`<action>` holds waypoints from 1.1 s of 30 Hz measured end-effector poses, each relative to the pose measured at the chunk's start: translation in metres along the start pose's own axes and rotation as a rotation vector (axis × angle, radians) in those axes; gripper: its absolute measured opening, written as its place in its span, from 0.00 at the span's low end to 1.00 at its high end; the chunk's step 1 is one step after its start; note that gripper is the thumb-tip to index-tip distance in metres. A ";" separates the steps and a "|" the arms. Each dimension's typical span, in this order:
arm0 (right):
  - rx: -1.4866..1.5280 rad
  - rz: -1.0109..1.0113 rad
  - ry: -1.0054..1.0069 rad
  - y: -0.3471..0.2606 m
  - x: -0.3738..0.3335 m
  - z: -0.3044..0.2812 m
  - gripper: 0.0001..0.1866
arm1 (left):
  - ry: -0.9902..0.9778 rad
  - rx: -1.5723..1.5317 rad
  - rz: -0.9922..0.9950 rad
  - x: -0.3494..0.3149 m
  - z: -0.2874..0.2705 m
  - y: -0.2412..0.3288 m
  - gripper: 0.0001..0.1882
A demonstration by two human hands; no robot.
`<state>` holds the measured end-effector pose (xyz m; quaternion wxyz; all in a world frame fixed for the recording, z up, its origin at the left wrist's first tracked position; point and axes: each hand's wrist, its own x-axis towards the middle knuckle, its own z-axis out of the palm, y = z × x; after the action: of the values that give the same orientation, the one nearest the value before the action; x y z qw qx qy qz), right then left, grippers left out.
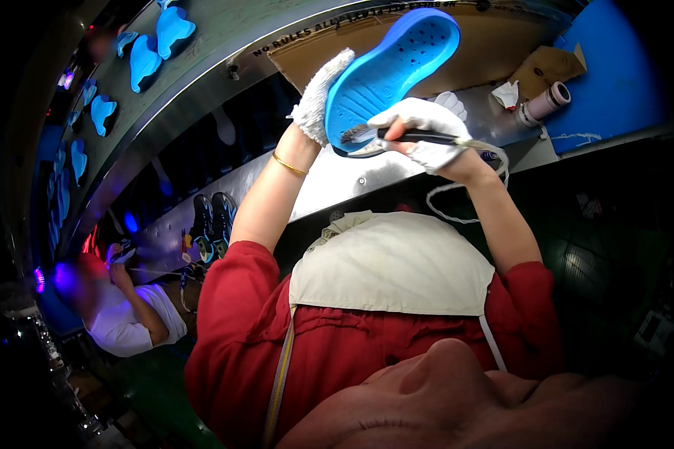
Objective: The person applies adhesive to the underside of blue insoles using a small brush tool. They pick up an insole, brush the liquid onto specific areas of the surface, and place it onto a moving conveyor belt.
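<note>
A: Sole (393, 71), blue, is that what I see up high over the bench (337, 176)?

B: Yes. I see it tilted, with its holed part up to the right and its other end low, near the brush (397, 135).

A: Who holds it?

B: My left hand (320, 93), in a white glove. It sits on the left edge of the sole, with the fingers tucked behind it, so the hand is closed on the sole. I cannot see the fingertips.

A: And my right hand (425, 129)?

B: It is just under the sole, also in a white glove. It is clamped on the dark brush handle. The bristles poke left and touch the low end of the sole.

A: So the sole is above the right hand?

B: Yes, above it and a bit to the left, between the two hands.

A: What else is near?

B: A roll of tape (544, 102) lies on the bench to the right, well apart from the sole. More blue soles (157, 45) sit on the belt (225, 37) far to the left. Another person (127, 307) in a white shirt works low on the left.
</note>
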<state>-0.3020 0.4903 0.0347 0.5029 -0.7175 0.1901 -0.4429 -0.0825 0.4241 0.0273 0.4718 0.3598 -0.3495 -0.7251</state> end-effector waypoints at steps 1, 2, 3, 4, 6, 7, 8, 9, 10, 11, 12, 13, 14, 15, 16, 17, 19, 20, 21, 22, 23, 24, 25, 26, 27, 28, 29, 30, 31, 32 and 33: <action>-0.127 -0.015 -0.023 -0.001 0.004 0.002 0.07 | -0.002 -0.025 -0.062 -0.001 0.001 0.002 0.29; -0.256 -0.020 -0.051 -0.002 0.006 0.003 0.07 | 0.009 0.020 -0.075 -0.002 0.002 0.003 0.29; -0.260 0.026 -0.070 -0.004 0.008 0.002 0.07 | 0.001 0.060 -0.104 -0.003 0.003 0.004 0.28; -0.323 0.046 -0.095 -0.006 0.009 0.001 0.07 | -0.023 0.082 -0.115 -0.004 0.003 0.005 0.28; -0.443 0.082 -0.189 -0.012 0.007 -0.006 0.06 | 0.004 0.227 -0.079 -0.005 0.007 0.003 0.28; -0.311 0.215 -0.168 -0.014 0.008 -0.010 0.05 | -0.024 0.248 -0.099 -0.005 0.008 0.002 0.28; -0.203 0.285 -0.156 -0.017 0.007 -0.016 0.06 | -0.043 0.270 -0.119 -0.004 0.009 0.001 0.29; -0.145 0.245 -0.147 -0.017 0.008 -0.016 0.06 | -0.021 0.267 -0.172 -0.003 0.010 0.000 0.30; -0.098 0.227 -0.101 -0.017 0.009 -0.018 0.06 | -0.046 0.259 -0.161 -0.002 0.011 -0.001 0.31; -0.055 0.263 -0.099 -0.019 0.008 -0.020 0.06 | -0.043 0.251 -0.157 -0.002 0.011 -0.001 0.31; -0.186 0.282 -0.100 -0.019 0.009 -0.021 0.06 | -0.058 0.252 -0.155 -0.002 0.012 -0.001 0.31; -0.301 0.279 -0.121 -0.022 0.008 -0.025 0.06 | -0.064 0.278 -0.163 -0.002 0.012 0.000 0.32; -0.387 0.221 -0.189 -0.023 0.009 -0.026 0.06 | -0.087 0.312 -0.175 -0.003 0.011 0.002 0.32; -0.369 0.325 -0.161 -0.024 0.007 -0.027 0.06 | -0.099 0.349 -0.181 -0.005 0.011 0.003 0.32; -0.343 0.404 -0.122 -0.025 0.007 -0.029 0.06 | -0.096 0.322 -0.225 -0.006 0.011 0.004 0.31; -0.174 0.353 -0.091 -0.023 0.005 -0.028 0.06 | -0.083 0.298 -0.268 -0.008 0.011 0.002 0.31; 0.073 0.389 0.004 -0.021 0.003 -0.029 0.06 | -0.099 0.172 -0.264 -0.009 0.013 -0.003 0.32; 0.148 0.382 -0.030 -0.019 0.001 -0.031 0.06 | -0.153 0.089 -0.227 -0.010 0.014 -0.008 0.32; 0.026 0.373 0.048 -0.016 0.002 -0.033 0.07 | -0.156 0.030 -0.250 -0.010 0.015 -0.013 0.32; -0.028 0.292 0.023 -0.013 0.003 -0.034 0.07 | -0.184 -0.040 -0.287 -0.011 0.015 -0.017 0.32; -0.085 0.311 0.092 -0.013 0.004 -0.041 0.07 | -0.203 -0.096 -0.296 -0.012 0.014 -0.021 0.32; -0.106 0.212 0.155 -0.011 0.007 -0.048 0.05 | -0.199 -0.161 -0.292 -0.014 0.013 -0.025 0.36; -0.094 0.270 0.264 -0.012 0.010 -0.059 0.06 | -0.316 -0.233 -0.292 -0.016 0.011 -0.028 0.38; -0.099 0.373 0.387 -0.011 0.014 -0.066 0.06 | -0.369 -0.279 -0.302 -0.019 0.009 -0.032 0.40; -0.111 0.333 0.531 -0.009 0.015 -0.072 0.05 | -0.443 -0.373 -0.307 -0.021 0.007 -0.035 0.42; -0.063 0.302 0.638 -0.005 0.017 -0.071 0.05 | -0.404 -0.358 -0.307 -0.020 0.006 -0.036 0.43; -0.042 0.237 0.629 -0.001 0.016 -0.070 0.05 | -0.429 -0.364 -0.289 -0.020 0.005 -0.038 0.43; -0.028 0.260 0.682 0.004 0.015 -0.065 0.05 | -0.450 -0.365 -0.278 -0.019 0.003 -0.039 0.43; 0.064 0.130 0.580 0.010 0.009 -0.054 0.06 | -0.394 -0.410 -0.275 -0.017 0.002 -0.040 0.43; -0.038 -0.021 0.402 0.013 0.004 -0.046 0.07 | -0.367 -0.400 -0.252 -0.016 0.000 -0.040 0.43; -0.150 -0.015 0.362 0.015 -0.002 -0.039 0.07 | -0.338 -0.390 -0.230 -0.014 -0.002 -0.040 0.42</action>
<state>-0.3331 0.4636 0.0241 0.4023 -0.6628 0.3045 -0.5533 -0.0935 0.4497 -0.0050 0.3817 0.1735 -0.2341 -0.8771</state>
